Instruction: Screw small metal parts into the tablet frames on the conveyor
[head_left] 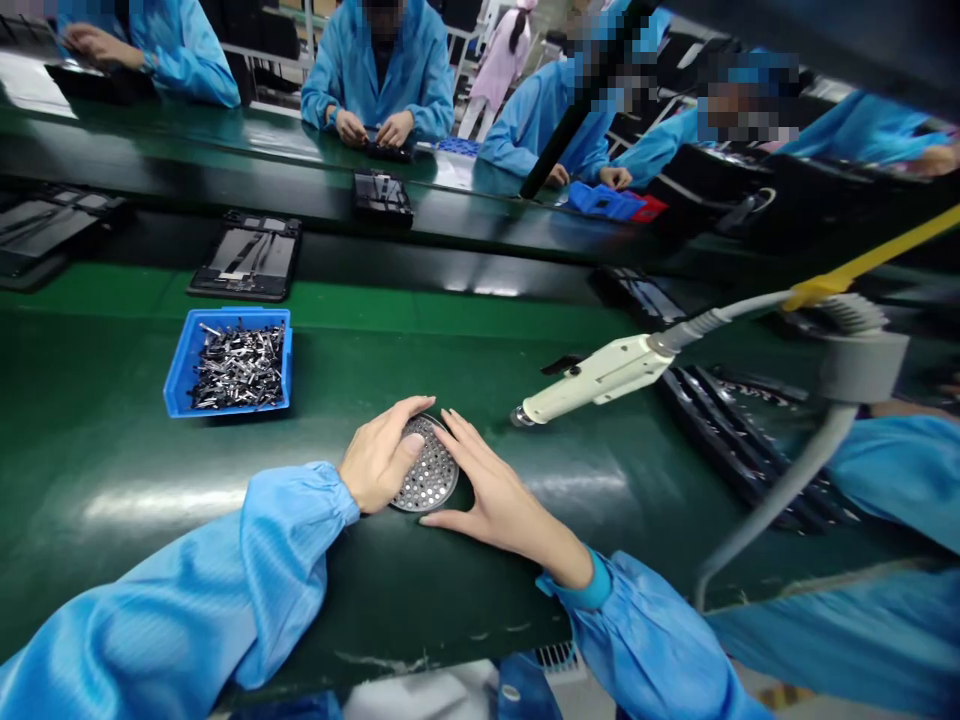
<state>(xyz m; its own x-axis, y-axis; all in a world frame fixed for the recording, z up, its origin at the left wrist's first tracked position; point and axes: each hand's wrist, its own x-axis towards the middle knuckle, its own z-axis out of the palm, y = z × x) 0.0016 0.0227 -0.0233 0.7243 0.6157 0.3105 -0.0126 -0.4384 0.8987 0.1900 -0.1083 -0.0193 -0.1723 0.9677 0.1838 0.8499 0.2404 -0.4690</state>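
Observation:
A round grey dish of small holes (426, 470) lies on the green bench between my hands. My left hand (382, 455) grips its left side, thumb over the top and fingers along the far rim. On the other side, my right hand (487, 485) is open, thumb and fingers spread around the right rim. Its fingertips reach the upper right edge, while a gap shows between palm and dish. To the right hangs a pale electric screwdriver (600, 380), its tip pointing toward my right hand.
A blue bin (176, 385) of small metal parts stands at left. Tablet-like devices (251, 255) sit along the line behind it. Dark panels (742, 450) are stacked at right, beside a grey bent stand (787, 490). A neighbour's blue sleeve (900, 470) is at far right; co-workers sit opposite.

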